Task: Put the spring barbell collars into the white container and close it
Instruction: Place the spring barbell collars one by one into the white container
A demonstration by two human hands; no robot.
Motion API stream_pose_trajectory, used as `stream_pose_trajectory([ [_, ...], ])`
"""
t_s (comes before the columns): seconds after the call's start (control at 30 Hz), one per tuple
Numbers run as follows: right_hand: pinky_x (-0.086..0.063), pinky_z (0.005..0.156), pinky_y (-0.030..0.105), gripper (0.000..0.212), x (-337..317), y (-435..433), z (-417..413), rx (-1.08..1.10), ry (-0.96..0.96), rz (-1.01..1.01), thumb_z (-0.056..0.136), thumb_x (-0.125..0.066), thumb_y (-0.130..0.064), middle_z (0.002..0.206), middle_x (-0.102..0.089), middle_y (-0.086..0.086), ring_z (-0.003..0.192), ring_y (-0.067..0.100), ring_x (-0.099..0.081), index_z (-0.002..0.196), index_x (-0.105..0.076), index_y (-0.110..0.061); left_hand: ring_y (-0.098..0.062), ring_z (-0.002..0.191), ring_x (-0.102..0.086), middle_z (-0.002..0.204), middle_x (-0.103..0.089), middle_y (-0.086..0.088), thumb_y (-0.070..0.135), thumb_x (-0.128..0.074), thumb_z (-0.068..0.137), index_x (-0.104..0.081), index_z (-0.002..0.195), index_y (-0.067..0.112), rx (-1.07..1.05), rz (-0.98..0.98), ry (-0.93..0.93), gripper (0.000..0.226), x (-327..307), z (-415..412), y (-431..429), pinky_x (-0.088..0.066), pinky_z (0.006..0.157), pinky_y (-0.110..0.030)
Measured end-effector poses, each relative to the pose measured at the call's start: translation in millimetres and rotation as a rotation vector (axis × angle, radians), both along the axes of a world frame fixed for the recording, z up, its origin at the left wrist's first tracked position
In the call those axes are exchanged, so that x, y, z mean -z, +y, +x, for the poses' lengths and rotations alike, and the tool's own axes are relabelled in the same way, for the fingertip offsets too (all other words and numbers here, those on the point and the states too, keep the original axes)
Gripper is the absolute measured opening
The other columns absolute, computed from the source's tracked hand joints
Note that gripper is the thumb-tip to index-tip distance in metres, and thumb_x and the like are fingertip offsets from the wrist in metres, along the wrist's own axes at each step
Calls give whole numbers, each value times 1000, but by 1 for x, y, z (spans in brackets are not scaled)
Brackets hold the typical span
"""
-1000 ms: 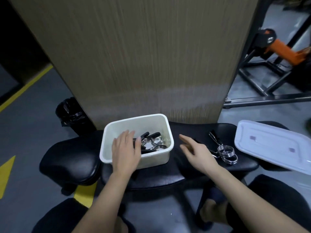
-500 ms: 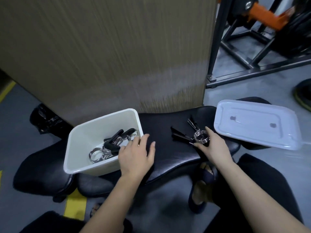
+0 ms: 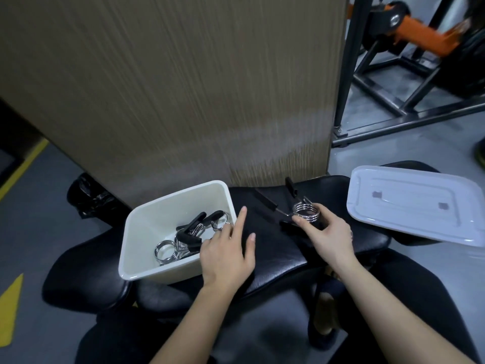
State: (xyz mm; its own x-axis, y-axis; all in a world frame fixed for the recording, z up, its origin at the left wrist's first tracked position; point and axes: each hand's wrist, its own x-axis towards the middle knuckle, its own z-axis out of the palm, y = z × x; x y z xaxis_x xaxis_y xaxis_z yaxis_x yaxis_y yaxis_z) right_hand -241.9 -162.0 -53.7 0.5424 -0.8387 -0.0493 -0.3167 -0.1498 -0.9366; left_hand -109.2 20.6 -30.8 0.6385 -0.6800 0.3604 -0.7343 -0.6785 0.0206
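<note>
Inside the white container lie several spring collars.

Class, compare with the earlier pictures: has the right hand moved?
Yes. The right hand has gone rightward along the bench, away from the white container, onto the spring collar.

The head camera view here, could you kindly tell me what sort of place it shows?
Most likely a gym: black padded vinyl bench seats, a dark steel equipment frame with an orange part, and coiled chrome spring barbell collars with black handles.
</note>
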Motion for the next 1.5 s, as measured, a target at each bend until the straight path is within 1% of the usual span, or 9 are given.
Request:
stream_pose_trajectory([
  [0.1, -49, 82, 7, 35, -5, 6, 3, -130, -246, 276, 79, -85, -18, 102, -80, 0, 97, -1, -72, 111, -73, -11, -27, 77, -66, 104, -66, 2, 56, -35, 96, -9, 158, 31, 0, 11, 36, 72, -10, 1, 1, -48, 61, -38],
  [0.3, -50, 102, 27, 48, -17, 10, 4, -218, -379, 272, 75, -86, -8, 112, -78, 1, 112, 14, -70, 120, -69, -12, -27, 82, -67, 116, -60, -1, 59, -28, 98, 5, 155, 42, 9, 59, 90, 69, -13, 2, 4, -50, 61, -39],
  [0.47, -47, 105, 21, 61, -27, 8, 1, -320, -381, 287, 76, -81, 5, 120, -75, 2, 124, 10, -63, 130, -64, -15, -26, 105, -58, 130, -37, -1, 49, -49, 97, -42, 139, 41, -11, -143, 267, 43, -25, 11, 9, -52, 66, -42],
  [0.57, -48, 103, 20, 65, -27, 13, 2, -365, -398, 332, 77, -79, 8, 125, -73, 1, 129, 9, -58, 132, -63, -20, -26, 107, -52, 130, -50, -3, 41, -62, 93, -66, 112, 28, 93, -162, 43, 23, -28, 26, 14, -51, 73, -40],
  [0.67, -46, 107, 25, 71, -28, 13, 7, -427, -426, 368, 74, -80, 4, 131, -69, 3, 134, 10, -54, 136, -61, -23, -21, 94, -57, 100, -62, 9, 38, -58, 94, -64, 99, 27, 264, -23, -79, 14, -35, 40, 22, -44, 75, -35],
  [0.83, -50, 95, 17, 74, -38, 26, 26, -459, -458, 406, 79, -74, 7, 133, -68, 3, 135, 4, -51, 141, -55, -29, -19, 89, -57, 94, -61, 10, 17, -70, 81, -60, 108, 31, 265, 79, -67, 33, -47, 44, 31, -39, 73, -33],
  [1.2, -33, 113, 23, 70, -32, 74, 93, -451, -197, 376, 92, -69, -42, 156, -43, -10, 139, 0, -41, 153, -41, -23, -23, 72, -63, 85, -61, 9, 25, -63, 94, -61, 99, 28, -110, -86, 50, 6, -54, 70, 93, -39, 51, -32],
  [1.37, -46, 109, 34, 33, -28, 93, 112, -488, -126, 380, 100, -54, -47, 117, -72, -23, 110, -4, -66, 131, -62, -44, -25, 86, -65, 103, -65, 10, 34, -51, 99, -60, 107, 31, -218, 60, 150, 12, -54, 85, 124, -42, 61, -35],
  [1.5, -47, 108, 43, 34, -23, 98, 120, -414, -147, 406, 102, -42, -51, 111, -76, -16, 109, 5, -69, 117, -70, -41, -27, 93, -64, 107, -65, 8, 31, -48, 99, -58, 106, 29, -298, 173, 221, 12, -52, 93, 129, -48, 69, -36],
])
